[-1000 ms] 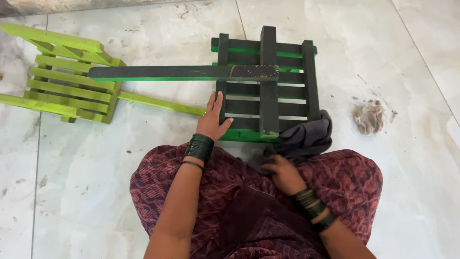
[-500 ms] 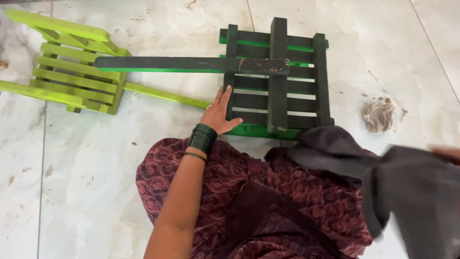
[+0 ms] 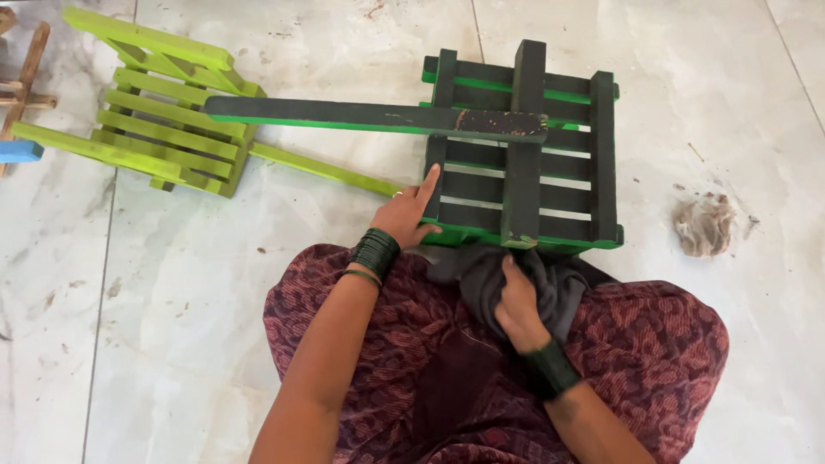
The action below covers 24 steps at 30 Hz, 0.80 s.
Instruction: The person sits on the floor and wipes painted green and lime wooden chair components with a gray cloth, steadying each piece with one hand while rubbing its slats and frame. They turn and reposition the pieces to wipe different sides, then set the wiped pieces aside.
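Arms bare, no sleeves. Left hand point(image 3: 404, 219): stack of dark green-black bangles at wrist, one thin bangle just behind stack, ring on one of fingers point(image 3: 427, 185). Right hand point(image 3: 518, 301): broad band of same dark bangles at wrist. Lap covered by maroon garment, darker swirling print, plain dark panel at centre.

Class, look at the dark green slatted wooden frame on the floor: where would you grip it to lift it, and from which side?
Probably grip the dark green slatted frame by its outer upright on the right edge, coming from the right. That bar stands free with bare floor beside it. The left hand occupies the left edge, the long bar crosses the top, and the right hand presses the grey cloth at the near edge.
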Each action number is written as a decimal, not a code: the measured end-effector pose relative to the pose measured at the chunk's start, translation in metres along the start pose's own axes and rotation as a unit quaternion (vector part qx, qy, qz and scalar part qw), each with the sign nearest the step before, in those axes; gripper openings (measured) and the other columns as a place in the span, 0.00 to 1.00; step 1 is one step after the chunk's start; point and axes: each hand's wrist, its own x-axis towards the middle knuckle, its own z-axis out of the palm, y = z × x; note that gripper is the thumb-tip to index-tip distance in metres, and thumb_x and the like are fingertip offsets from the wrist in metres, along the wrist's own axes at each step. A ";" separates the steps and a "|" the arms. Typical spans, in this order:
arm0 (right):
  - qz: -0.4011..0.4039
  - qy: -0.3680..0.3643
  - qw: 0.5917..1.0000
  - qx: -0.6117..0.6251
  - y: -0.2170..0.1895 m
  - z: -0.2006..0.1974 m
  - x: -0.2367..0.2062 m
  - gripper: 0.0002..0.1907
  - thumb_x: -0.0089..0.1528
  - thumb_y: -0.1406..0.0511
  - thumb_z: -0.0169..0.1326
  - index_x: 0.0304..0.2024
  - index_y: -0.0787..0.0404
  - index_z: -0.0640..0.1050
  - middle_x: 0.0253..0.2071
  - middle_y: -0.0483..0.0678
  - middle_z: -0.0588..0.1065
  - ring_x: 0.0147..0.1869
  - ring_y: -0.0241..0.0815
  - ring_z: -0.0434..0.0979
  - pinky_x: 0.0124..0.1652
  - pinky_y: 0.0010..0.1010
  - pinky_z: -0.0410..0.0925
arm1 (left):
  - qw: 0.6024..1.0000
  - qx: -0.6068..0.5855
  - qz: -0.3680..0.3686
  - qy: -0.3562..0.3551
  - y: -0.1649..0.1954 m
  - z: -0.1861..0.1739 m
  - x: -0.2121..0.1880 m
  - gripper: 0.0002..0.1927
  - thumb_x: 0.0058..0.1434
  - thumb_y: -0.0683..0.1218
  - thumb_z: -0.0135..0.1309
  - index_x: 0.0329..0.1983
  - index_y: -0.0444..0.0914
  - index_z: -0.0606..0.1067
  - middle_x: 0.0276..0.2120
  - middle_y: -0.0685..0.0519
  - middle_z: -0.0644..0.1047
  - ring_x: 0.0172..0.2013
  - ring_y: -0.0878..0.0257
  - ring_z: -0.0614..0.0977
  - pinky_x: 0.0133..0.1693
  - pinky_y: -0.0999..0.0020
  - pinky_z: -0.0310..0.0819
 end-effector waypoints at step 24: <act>-0.294 -0.044 0.831 -0.469 0.031 0.066 0.065 0.27 0.73 0.55 0.42 0.67 0.67 0.69 0.65 0.61 0.71 0.66 0.58 0.70 0.63 0.42 0.63 | 0.997 -0.016 0.001 0.071 -0.006 0.008 0.033 0.65 0.52 0.52 0.70 0.79 0.52 0.34 0.50 0.41 0.78 0.50 0.36 0.76 0.49 0.44 0.73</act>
